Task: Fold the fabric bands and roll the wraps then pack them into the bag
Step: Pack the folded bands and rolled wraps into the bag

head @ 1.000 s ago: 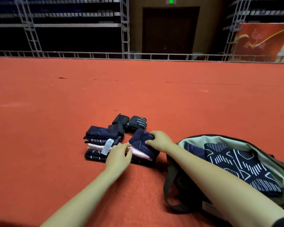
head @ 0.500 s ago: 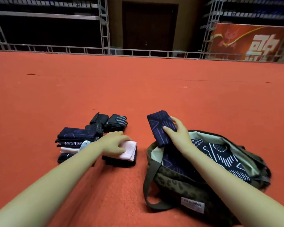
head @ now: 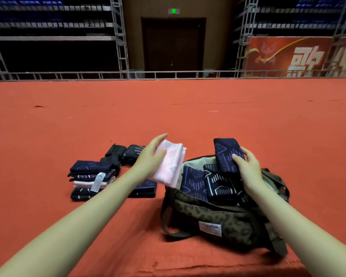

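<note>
Packing under way, seen from the head camera alone. Right hand [head: 248,168] at centre right, fingers curled round a folded navy band with purple lines [head: 227,152], held upright just above the mouth of the olive patterned bag [head: 218,218], probably to slot it on edge beside the two folded navy bands [head: 208,182] already standing inside. Left hand [head: 151,158] just left of the bag, thumb and fingers pinching a folded pink band [head: 171,164], lifted off the floor and tilted toward the opening, likely queued as the next piece in. Lower left of centre: stack of folded bands [head: 90,180], navy and pink layers with a white tag hanging out, kept flat and squared for easy pickup. Behind it, dark rolled wraps [head: 126,152] lying together on the red floor [head: 188,116]. One more dark folded band [head: 146,189] on the floor, partly hidden under the left forearm. Bag mouth gaping wide, strap loose at the front.
</note>
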{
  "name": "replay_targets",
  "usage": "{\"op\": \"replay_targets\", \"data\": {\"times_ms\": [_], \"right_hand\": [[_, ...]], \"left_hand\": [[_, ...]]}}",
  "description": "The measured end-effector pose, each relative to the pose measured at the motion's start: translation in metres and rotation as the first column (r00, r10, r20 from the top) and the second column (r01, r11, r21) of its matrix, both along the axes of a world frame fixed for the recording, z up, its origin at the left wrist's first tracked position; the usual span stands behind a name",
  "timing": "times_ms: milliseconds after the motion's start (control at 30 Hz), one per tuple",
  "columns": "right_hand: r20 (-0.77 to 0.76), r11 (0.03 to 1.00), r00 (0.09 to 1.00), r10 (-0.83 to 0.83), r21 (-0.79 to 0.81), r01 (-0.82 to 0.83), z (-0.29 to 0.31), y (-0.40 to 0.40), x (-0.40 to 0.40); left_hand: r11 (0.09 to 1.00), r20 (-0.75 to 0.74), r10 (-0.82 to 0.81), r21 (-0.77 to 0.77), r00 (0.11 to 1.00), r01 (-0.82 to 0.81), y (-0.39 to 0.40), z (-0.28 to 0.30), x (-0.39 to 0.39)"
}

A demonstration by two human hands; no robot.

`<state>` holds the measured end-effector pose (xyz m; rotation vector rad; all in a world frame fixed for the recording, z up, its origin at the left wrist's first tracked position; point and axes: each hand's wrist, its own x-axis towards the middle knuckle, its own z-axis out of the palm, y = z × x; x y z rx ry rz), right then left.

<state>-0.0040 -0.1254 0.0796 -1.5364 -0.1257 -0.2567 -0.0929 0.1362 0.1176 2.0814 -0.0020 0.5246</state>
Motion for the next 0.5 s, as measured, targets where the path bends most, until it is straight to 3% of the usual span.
{"op": "replay_targets", "data": {"times_ms": [133, 300, 367, 500], "right_hand": [[-0.057, 0.994, 0.997, 0.059, -0.093, -0.064, -0.019, -0.021, -0.015], [-0.05, 0.964, 0.993, 0.109, -0.24, -0.117, -0.032, -0.032, -0.029], [-0.034, 0.958, 0.993, 0.113, -0.263, -0.118, -0.033, -0.032, -0.031], [-0.018, 0.946, 0.995, 0.101, -0.308, -0.101, -0.035, -0.029, -0.032]], "left_hand": [[0.997, -0.054, 0.022, -0.071, 0.998, -0.025, -0.054, -0.008, 0.018], [0.95, -0.229, 0.25, 0.244, 0.941, -0.193, -0.085, -0.073, 0.029], [0.947, -0.196, 0.284, 0.208, 0.938, -0.244, -0.089, -0.081, 0.028], [0.978, -0.192, 0.189, 0.121, 0.963, -0.167, -0.096, -0.074, 0.027]]}}
